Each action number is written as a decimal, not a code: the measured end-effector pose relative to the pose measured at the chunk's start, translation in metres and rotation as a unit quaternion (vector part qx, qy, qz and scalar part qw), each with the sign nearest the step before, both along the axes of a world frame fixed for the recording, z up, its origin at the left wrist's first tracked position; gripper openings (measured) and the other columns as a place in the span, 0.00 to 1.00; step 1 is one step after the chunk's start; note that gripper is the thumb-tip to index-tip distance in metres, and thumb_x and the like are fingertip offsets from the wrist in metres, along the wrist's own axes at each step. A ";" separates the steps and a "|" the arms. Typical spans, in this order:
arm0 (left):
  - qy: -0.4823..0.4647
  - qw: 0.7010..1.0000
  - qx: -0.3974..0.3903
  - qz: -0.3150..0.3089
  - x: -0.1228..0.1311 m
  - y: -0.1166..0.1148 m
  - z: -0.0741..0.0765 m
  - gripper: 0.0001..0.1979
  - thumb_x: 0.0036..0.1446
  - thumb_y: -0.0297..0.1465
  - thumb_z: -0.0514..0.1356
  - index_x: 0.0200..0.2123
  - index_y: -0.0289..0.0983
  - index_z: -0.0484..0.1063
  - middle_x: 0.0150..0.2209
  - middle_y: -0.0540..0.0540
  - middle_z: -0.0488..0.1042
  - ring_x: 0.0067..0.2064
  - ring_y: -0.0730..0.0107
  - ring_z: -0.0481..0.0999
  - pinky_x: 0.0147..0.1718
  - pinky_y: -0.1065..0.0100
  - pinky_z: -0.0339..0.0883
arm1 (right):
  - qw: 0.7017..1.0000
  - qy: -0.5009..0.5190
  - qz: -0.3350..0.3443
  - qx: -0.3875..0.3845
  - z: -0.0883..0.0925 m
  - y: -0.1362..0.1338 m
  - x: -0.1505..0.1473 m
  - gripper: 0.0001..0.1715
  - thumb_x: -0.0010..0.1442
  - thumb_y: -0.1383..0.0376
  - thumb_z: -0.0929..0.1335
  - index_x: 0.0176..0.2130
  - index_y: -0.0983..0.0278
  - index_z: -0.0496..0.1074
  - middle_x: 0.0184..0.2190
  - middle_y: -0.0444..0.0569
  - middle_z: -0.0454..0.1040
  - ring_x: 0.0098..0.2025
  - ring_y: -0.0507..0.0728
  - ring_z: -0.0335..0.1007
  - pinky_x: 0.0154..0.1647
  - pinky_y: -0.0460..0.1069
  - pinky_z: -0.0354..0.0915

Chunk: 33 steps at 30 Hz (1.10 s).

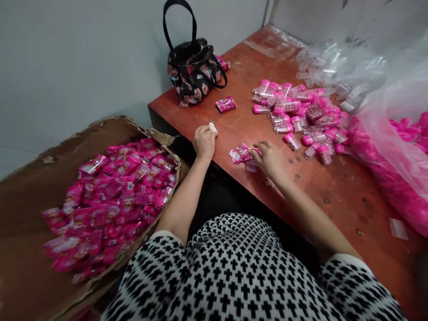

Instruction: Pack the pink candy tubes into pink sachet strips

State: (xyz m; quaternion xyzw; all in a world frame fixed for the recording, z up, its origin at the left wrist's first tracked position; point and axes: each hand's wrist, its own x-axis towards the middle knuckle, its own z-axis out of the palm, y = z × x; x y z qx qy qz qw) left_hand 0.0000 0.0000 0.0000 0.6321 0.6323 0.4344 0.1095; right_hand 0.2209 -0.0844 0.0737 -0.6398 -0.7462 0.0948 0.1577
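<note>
My left hand point(204, 141) is closed at the table's near edge, with a small white piece point(213, 127) showing between thumb and fingers; its exact kind cannot be made out. To its right, my right hand point(268, 159) pinches the edge of a pink printed wrapper from a small pile of flat pink wrappers point(240, 153). Just below that pile lies a bit of clear plastic point(251, 166). Beyond both hands rests a small stack of pink packets point(226, 104).
At left, a big cardboard box point(30, 200) holds many pink wrapped packs point(127, 196). On the reddish table point(321, 191) are pink-capped bead-filled bottles point(294, 107), clear empty tubes point(344, 67), a bag of pink caps point(384, 156) and a flowered handbag point(192, 73).
</note>
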 end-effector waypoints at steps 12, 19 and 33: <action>0.052 0.980 0.050 -0.188 0.041 -0.081 0.026 0.17 0.60 0.37 0.55 0.49 0.38 0.72 0.51 0.41 0.74 0.58 0.60 0.67 0.59 0.56 0.56 | 0.974 -0.050 0.220 -0.035 -0.017 0.026 0.026 0.22 0.63 0.64 0.63 0.55 0.60 0.69 0.55 0.55 0.69 0.54 0.64 0.62 0.53 0.60 0.58; 0.102 0.962 -0.020 -0.254 0.061 -0.088 0.012 0.12 0.56 0.35 0.60 0.43 0.45 0.77 0.54 0.44 0.72 0.61 0.55 0.63 0.62 0.47 0.48 | 0.983 0.157 0.095 0.019 -0.018 0.005 0.047 0.17 0.60 0.64 0.65 0.49 0.63 0.73 0.47 0.54 0.75 0.49 0.60 0.70 0.52 0.57 0.64; -0.247 0.948 -0.074 -0.185 0.076 -0.101 0.042 0.23 0.46 0.37 0.68 0.48 0.42 0.74 0.50 0.43 0.75 0.53 0.58 0.72 0.55 0.56 0.63 | 0.787 0.604 -0.080 -0.096 -0.017 -0.013 0.006 0.25 0.49 0.60 0.72 0.46 0.62 0.67 0.24 0.39 0.71 0.25 0.49 0.67 0.27 0.45 0.65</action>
